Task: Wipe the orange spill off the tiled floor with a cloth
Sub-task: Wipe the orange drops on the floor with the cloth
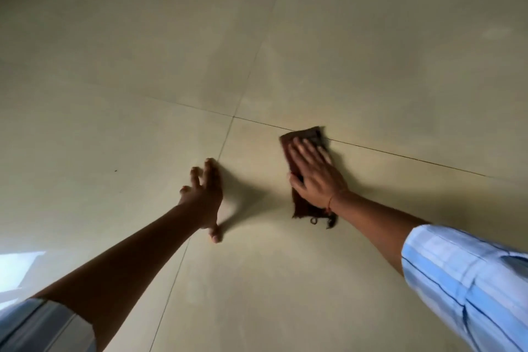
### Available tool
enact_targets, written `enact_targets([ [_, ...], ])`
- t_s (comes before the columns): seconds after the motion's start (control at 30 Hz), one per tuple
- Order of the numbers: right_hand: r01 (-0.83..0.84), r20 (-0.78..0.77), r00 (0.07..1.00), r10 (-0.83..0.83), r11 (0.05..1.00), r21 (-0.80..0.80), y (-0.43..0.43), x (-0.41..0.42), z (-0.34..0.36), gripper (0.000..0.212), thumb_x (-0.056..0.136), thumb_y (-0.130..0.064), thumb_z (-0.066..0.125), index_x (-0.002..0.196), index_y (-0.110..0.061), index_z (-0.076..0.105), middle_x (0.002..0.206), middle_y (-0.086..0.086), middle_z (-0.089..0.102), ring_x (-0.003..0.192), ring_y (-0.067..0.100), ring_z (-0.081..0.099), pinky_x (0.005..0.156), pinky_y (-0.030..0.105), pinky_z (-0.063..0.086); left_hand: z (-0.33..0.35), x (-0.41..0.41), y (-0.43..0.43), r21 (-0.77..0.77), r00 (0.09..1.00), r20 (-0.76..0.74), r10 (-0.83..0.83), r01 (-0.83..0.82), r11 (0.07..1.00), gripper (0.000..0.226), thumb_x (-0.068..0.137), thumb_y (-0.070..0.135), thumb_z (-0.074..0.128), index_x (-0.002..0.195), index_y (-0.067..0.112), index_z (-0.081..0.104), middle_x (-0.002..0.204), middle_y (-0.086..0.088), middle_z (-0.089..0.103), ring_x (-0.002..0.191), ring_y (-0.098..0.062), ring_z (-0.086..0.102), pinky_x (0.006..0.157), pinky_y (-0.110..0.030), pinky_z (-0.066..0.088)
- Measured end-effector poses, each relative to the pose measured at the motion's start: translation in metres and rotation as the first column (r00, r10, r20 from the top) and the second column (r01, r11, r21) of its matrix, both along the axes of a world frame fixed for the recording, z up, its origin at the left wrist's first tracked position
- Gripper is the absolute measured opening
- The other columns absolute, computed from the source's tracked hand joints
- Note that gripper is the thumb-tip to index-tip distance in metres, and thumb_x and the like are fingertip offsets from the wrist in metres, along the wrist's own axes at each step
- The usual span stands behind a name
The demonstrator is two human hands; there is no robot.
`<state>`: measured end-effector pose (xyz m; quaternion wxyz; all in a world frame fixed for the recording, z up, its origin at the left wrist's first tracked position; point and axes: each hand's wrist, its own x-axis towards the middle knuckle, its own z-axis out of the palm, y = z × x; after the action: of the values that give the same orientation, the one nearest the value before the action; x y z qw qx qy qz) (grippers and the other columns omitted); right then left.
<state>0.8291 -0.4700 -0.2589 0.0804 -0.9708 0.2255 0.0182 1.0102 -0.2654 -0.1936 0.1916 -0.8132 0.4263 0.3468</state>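
Beige floor tiles [371, 66]: right hand [314, 171] presses flat on the brown cloth [301, 206] (fingers straight); left hand [204, 194] rests spread beside.

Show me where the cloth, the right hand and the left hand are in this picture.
cloth [303, 207], head view, its lower end near the wrist.
right hand [314, 173], head view, the back of the hand.
left hand [206, 194], head view, the back of the hand.

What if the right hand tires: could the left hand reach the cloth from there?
Probably yes: the left hand rests on the floor near the cloth, with only bare floor between; the right hand lies flat on it.
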Motion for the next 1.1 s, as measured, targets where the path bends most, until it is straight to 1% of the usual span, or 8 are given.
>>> enact_targets([
  [0.1, 0.409, -0.021, 0.912, -0.409, 0.912, -0.004, -0.034, -0.037, 0.001, 0.076, 0.09, -0.055, 0.021, 0.152, -0.012, 0.024, 0.16, 0.01, 0.021, 0.147, 0.026, 0.019, 0.12, 0.044, 0.012, 0.005, -0.022, -0.028, -0.036, 0.996, 0.073, 0.058, -0.055, 0.998, 0.158, 0.048, 0.06, 0.086, 0.144, -0.005, -0.021, 0.153, -0.025, -0.026, 0.142, -0.05, -0.005, 0.114, -0.06, 0.016],
  [0.27, 0.239, -0.041, 0.97, -0.239, 0.971, -0.015, -0.01, -0.141, 0.003, 0.073, 0.091, -0.051, 0.033, 0.151, -0.01, 0.027, 0.158, 0.01, 0.026, 0.145, 0.028, 0.025, 0.117, 0.044, 0.016, -0.003, -0.1, -0.085, -0.293, 0.976, -0.042, -0.212, 0.191, 0.937, 0.15, 0.051, 0.056, 0.086, 0.15, 0.01, -0.017, 0.156, -0.01, -0.03, 0.143, -0.04, -0.02, 0.116, -0.06, 0.004],
  [0.33, 0.359, -0.046, 0.932, -0.36, 0.933, -0.032, -0.042, -0.17, 0.007, 0.075, 0.09, -0.053, 0.03, 0.152, -0.012, 0.025, 0.159, 0.009, 0.025, 0.146, 0.027, 0.024, 0.117, 0.042, 0.011, -0.001, -0.139, -0.112, -0.312, 0.945, -0.085, -0.316, 0.276, 0.909, 0.147, 0.053, 0.053, 0.086, 0.151, 0.012, -0.016, 0.156, -0.009, -0.029, 0.144, -0.038, -0.021, 0.116, -0.061, 0.004],
  [0.43, 0.643, -0.038, 0.763, -0.645, 0.764, -0.044, -0.081, -0.172, 0.008, 0.078, 0.088, -0.056, 0.024, 0.153, -0.013, 0.022, 0.159, 0.011, 0.022, 0.146, 0.029, 0.02, 0.119, 0.044, 0.01, -0.007, -0.181, -0.145, -0.292, 0.922, -0.119, -0.368, 0.322, 0.9, 0.148, 0.053, 0.049, 0.089, 0.151, 0.013, -0.016, 0.156, -0.008, -0.03, 0.143, -0.04, -0.021, 0.115, -0.063, 0.005],
  [0.6, 0.494, -0.112, 0.862, -0.494, 0.869, -0.032, -0.06, -0.235, 0.008, 0.077, 0.089, -0.056, 0.024, 0.153, -0.013, 0.02, 0.161, 0.008, 0.018, 0.148, 0.024, 0.015, 0.119, 0.043, 0.01, -0.012, -0.199, -0.166, -0.131, 0.947, -0.099, -0.306, 0.293, 0.947, 0.157, 0.049, 0.049, 0.09, 0.146, 0.012, -0.028, 0.149, -0.012, -0.041, 0.137, -0.051, -0.026, 0.108, -0.071, 0.01],
  [0.77, 0.778, -0.106, 0.623, -0.775, 0.628, -0.02, -0.109, -0.224, 0.012, 0.084, 0.084, -0.059, 0.011, 0.154, -0.013, 0.014, 0.161, 0.009, 0.015, 0.147, 0.028, 0.012, 0.118, 0.047, 0.007, -0.006, -0.209, -0.178, -0.056, 0.928, 0.028, -0.371, 0.372, 0.926, 0.16, 0.047, 0.055, 0.088, 0.143, 0.003, -0.03, 0.15, -0.021, -0.037, 0.138, -0.058, -0.013, 0.101, -0.067, 0.033],
  [0.9, 0.661, -0.075, 0.748, -0.66, 0.75, -0.009, -0.041, -0.262, 0.012, 0.078, 0.09, -0.054, 0.023, 0.153, -0.009, 0.017, 0.159, 0.014, 0.021, 0.147, 0.03, 0.017, 0.12, 0.047, 0.013, -0.003, -0.21, -0.179, -0.032, 0.917, 0.079, -0.391, 0.395, 0.918, 0.161, 0.045, 0.057, 0.088, 0.144, 0.002, -0.026, 0.152, -0.023, -0.032, 0.138, -0.059, -0.006, 0.098, -0.065, 0.039],
  [1.1, 0.735, -0.062, 0.677, -0.734, 0.678, 0.007, -0.069, -0.261, 0.014, 0.081, 0.088, -0.058, 0.021, 0.153, -0.01, 0.018, 0.159, 0.012, 0.021, 0.146, 0.03, 0.019, 0.119, 0.046, 0.012, 0.009, -0.231, -0.181, -0.024, 0.82, 0.159, -0.55, 0.56, 0.828, 0.148, 0.056, 0.048, 0.088, 0.147, 0.004, -0.02, 0.154, -0.022, -0.027, 0.144, -0.047, -0.01, 0.112, -0.064, 0.014],
])
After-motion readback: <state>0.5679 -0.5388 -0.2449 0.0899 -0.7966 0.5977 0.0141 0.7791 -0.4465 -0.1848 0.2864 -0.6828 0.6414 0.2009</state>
